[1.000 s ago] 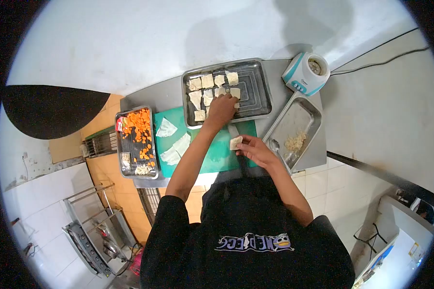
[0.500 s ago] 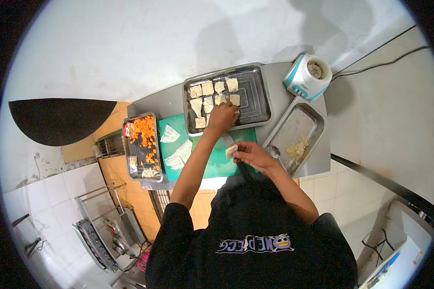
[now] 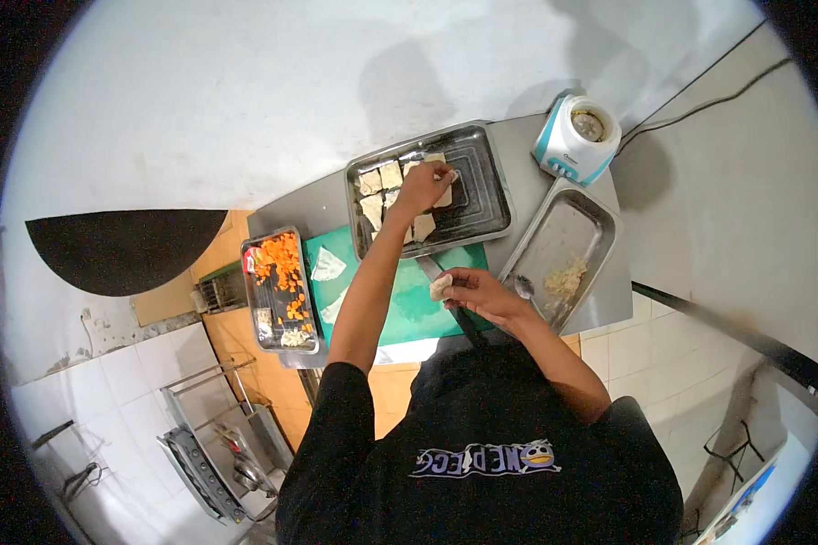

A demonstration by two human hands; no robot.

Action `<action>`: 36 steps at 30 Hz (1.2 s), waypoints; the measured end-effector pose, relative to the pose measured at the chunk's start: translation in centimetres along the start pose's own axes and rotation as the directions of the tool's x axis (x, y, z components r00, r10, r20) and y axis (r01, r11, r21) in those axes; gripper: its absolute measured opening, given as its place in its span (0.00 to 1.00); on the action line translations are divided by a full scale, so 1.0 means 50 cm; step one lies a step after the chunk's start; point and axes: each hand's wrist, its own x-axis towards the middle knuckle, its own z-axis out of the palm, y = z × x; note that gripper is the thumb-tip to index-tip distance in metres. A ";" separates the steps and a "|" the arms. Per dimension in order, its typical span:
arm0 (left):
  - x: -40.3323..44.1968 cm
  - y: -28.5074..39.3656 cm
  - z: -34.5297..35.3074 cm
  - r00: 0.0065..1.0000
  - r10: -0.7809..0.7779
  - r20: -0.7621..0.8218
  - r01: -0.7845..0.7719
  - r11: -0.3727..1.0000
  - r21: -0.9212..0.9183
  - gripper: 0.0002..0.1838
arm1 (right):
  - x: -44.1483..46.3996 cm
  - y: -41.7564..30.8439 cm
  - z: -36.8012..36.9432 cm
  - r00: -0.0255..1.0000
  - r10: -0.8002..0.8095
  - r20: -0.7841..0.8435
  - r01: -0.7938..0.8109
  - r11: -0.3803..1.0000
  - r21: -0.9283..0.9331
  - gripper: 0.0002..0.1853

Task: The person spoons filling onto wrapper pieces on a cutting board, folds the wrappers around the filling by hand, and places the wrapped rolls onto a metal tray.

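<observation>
My left hand (image 3: 424, 186) is over the dark metal baking tray (image 3: 493, 173), its fingers pinched together. A small pale bit shows at their tips, too small to make out. Flat, pale dough pieces (image 3: 371, 183) lie in rows across the tray's left and middle; my hand and forearm hide some. Near the front of the green cutting board (image 3: 398, 313), my right hand (image 3: 478, 295) grips a small pale dough piece (image 3: 441, 288) between thumb and fingers. Below that hand lies a knife (image 3: 431, 267) with a dark handle. White dough sheets (image 3: 328, 264) rest on the board's left side.
Left of the board, a tray (image 3: 314, 313) holds diced orange pieces, probably carrot, and pale chopped bits. On the right, a metal pan (image 3: 600, 213) contains a pale mash (image 3: 564, 280) and a spoon (image 3: 523, 287). Behind it stands a white and teal blender base (image 3: 576, 141).
My left hand has moved away from me over the tray, uncovering a dough piece near its front. My right hand still holds its dough piece in about the same place. The view has shifted slightly.
</observation>
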 end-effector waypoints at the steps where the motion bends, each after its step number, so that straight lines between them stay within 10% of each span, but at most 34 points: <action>1: 0.028 -0.009 0.003 0.998 0.018 0.064 -0.019 1.000 0.019 0.22 | 0.002 0.002 -0.002 0.999 0.033 -0.010 -0.033 0.999 -0.019 0.17; 13: 0.140 -0.013 -0.006 0.983 -0.038 0.181 -0.017 0.956 0.294 0.18 | -0.012 -0.015 -0.001 0.998 -0.049 -0.048 0.048 0.998 -0.031 0.17; 18: 0.104 -0.050 -0.008 0.984 0.178 -0.029 -0.162 0.943 0.291 0.16 | -0.004 -0.050 -0.004 0.996 -0.025 -0.091 0.016 0.995 -0.100 0.18; 25: -0.106 0.012 -0.042 0.921 -0.009 -0.391 -0.091 0.967 -0.238 0.14 | 0.066 -0.127 -0.056 0.955 -0.257 -0.147 0.160 0.867 -0.471 0.20; 36: -0.403 -0.004 0.020 0.818 -0.359 -0.449 0.012 0.791 -0.612 0.13 | 0.205 -0.109 -0.127 0.845 -0.530 0.076 0.116 0.042 -0.992 0.16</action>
